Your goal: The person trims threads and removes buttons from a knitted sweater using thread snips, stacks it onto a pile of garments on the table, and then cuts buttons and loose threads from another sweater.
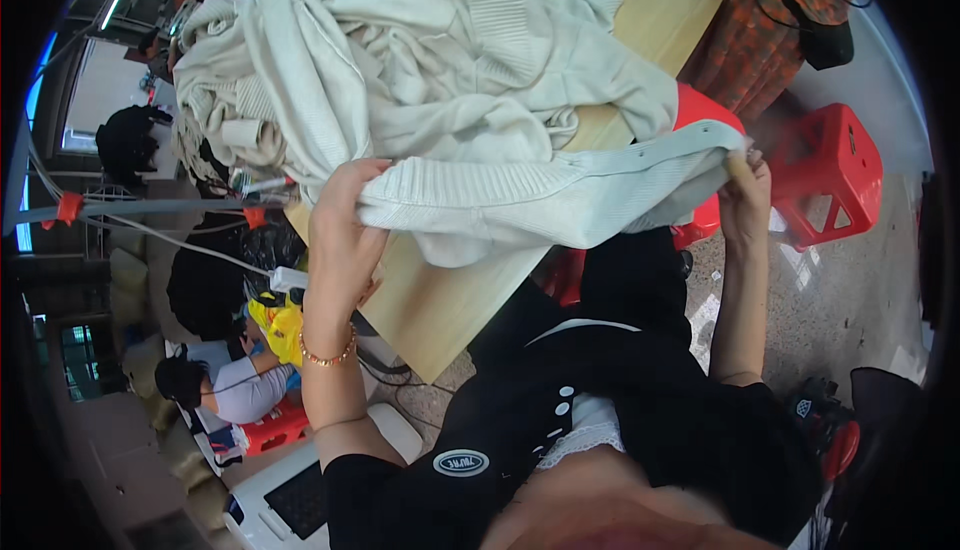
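Your left hand (340, 235) had its fingers clamped on one end of a cream knitted garment (540, 195), thumb and fingers pinching the thick ribbed part. Your right hand (750, 190) gripped the other end, its fingers closed on the tip of a smooth band with small dark holes along it. Between your two hands the garment was spread sideways, its middle sagging a little, above the near part of the wooden counter (430, 315) and reaching past its right edge. Beyond it, a large heap of cream knitwear (430, 50) covered much of the counter; you could not tell whether the held garment was fully apart from that heap. You wore a beaded bracelet (328, 352) on your left wrist. A red stool (830, 175) stood on the floor (825, 300) to the right, near your right hand, with an orange patterned cloth (735, 50) farther off. Low on the left, a co-worker (245, 388) in a dark cap sat near a yellow bag (278, 328).
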`<state>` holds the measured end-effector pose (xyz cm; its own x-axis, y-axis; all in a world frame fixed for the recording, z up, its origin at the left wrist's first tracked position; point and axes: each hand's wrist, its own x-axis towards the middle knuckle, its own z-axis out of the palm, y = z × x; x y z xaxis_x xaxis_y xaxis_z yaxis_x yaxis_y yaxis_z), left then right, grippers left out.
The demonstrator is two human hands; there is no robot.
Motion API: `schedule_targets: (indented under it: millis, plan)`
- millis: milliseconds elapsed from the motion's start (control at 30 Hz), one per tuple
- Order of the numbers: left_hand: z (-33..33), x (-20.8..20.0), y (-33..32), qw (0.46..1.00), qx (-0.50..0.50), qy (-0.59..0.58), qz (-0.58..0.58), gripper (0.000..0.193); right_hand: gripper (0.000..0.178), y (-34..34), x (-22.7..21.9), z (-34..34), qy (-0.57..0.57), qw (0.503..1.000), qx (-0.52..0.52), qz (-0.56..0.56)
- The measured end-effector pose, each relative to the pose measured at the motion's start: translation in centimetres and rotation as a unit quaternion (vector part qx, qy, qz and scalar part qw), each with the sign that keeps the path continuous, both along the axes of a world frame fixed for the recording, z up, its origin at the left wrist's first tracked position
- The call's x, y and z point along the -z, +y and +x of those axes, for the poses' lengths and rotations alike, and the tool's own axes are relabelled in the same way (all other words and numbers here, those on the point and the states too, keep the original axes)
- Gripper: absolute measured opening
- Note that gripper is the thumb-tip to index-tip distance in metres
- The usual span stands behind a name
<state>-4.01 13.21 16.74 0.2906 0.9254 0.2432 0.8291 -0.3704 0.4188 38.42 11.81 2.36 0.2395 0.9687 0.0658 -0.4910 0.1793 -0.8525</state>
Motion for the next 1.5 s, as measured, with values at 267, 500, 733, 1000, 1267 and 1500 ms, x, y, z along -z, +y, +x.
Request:
schedule_targets:
  millis: [267,500,733,1000,1267,1500]
  plan:
    - [12.6,-5.6,-0.1,0.860,0.149,-0.486,0.037,0.027,0.102,-0.4,-4.6,-7.2,-0.037,0.976,-0.192,0.093]
    - [17.7,-5.3,-1.9,0.778,0.484,-0.387,-0.097,0.053,0.082,-1.9,-6.3,-7.7,0.081,0.973,-0.201,0.083]
    - [15.1,-1.7,1.6,0.836,0.309,-0.405,-0.203,0.093,0.062,-5.2,-7.0,-5.0,0.145,0.974,-0.157,0.073]
    - [19.4,12.2,-2.3,0.813,0.480,-0.248,-0.217,0.080,0.041,-5.9,-7.7,-5.1,0.124,0.980,-0.156,-0.031]
    - [21.4,8.9,-1.3,0.659,0.162,-0.448,-0.582,0.056,0.050,-4.2,-2.8,2.9,-0.054,0.987,-0.133,-0.070]
    - [21.4,-12.0,17.1,0.849,0.148,-0.415,-0.293,0.045,0.049,-5.2,0.4,5.3,-0.015,0.990,0.014,-0.136]
